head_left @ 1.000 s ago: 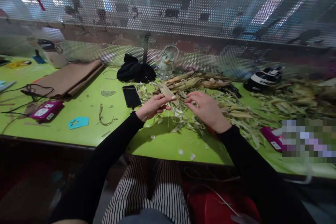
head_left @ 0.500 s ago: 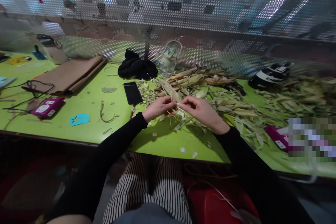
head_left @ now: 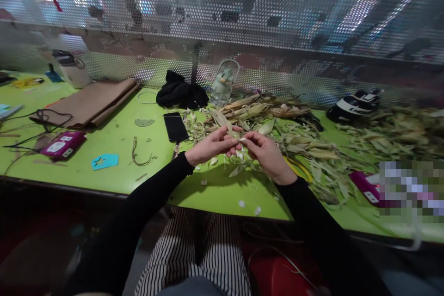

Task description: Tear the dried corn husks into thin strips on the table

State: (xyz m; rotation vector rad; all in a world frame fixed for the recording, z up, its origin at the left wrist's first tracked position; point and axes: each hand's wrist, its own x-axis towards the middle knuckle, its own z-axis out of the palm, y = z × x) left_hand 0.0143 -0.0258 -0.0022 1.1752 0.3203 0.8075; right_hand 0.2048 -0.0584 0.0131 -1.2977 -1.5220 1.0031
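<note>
Over the green table, a pale corn husk [head_left: 222,121] points up and back from between my hands. My left hand [head_left: 218,142] is closed on the husk, thumb and fingers pinching it near its lower end. My right hand [head_left: 265,151] pinches the tip of that same husk, fingertips almost touching the left ones. Behind both hands lies a pile of dried corn husks [head_left: 253,110], with husk scraps [head_left: 196,125] scattered beside it. Loose husk pieces [head_left: 241,169] show just below the hands; how they connect to the held husk I cannot tell.
Left of the hands lie a black phone [head_left: 175,126], a blue card [head_left: 104,161], a purple power strip [head_left: 63,144] and folded brown paper [head_left: 88,101]. A clear bottle [head_left: 222,85] and black cloth [head_left: 181,91] stand before the perforated metal screen [head_left: 138,46]. More husks [head_left: 409,129] are heaped right.
My right hand has shifted slightly left and down, uncovering more of a yellow-handled tool beside it. My left hand's fingers have spread a little along the husk. The camera view has tilted slightly.
</note>
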